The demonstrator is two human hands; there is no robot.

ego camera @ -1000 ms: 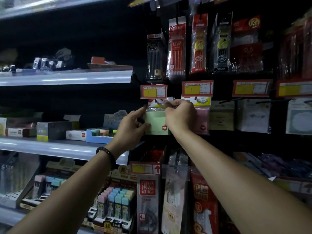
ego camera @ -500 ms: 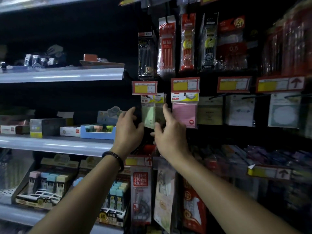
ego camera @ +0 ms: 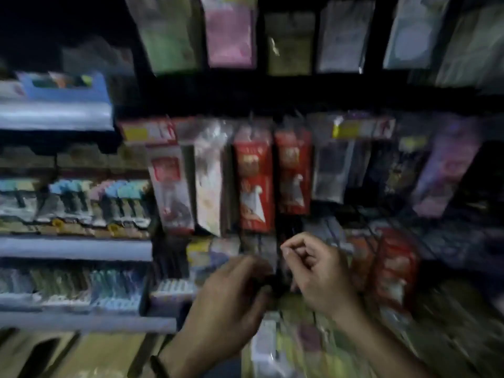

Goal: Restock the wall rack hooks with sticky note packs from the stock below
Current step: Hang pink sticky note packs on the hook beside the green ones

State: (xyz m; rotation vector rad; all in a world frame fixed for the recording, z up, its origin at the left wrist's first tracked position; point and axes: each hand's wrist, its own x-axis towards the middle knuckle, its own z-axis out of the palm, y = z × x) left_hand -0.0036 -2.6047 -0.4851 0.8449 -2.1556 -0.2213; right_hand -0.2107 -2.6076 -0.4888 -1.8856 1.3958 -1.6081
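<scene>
The view is tilted down and heavily blurred. A green sticky note pack [ego camera: 169,36] and a pink one [ego camera: 230,34] hang on the wall rack hooks at the top edge. My left hand [ego camera: 231,296] and my right hand [ego camera: 319,274] are low in the frame, close together, in front of the bottom row of hanging packets. My right hand's fingers are curled with nothing visible in them. My left hand's fingertips bend toward a dark gap and are smeared. Pale green and yellow stock [ego camera: 300,342] lies blurred below the hands.
Red hanging packets [ego camera: 255,181] and clear bags fill the middle hook row. Shelves [ego camera: 73,248] on the left carry boxes of small pastel items. More red packets [ego camera: 395,263] hang right of my right hand. A cardboard surface [ego camera: 90,353] sits at the bottom left.
Both hands have let go of the green pack on its hook and dropped down to the lowest row. The camera has swung downward, so the rack's upper rows have left the view.
</scene>
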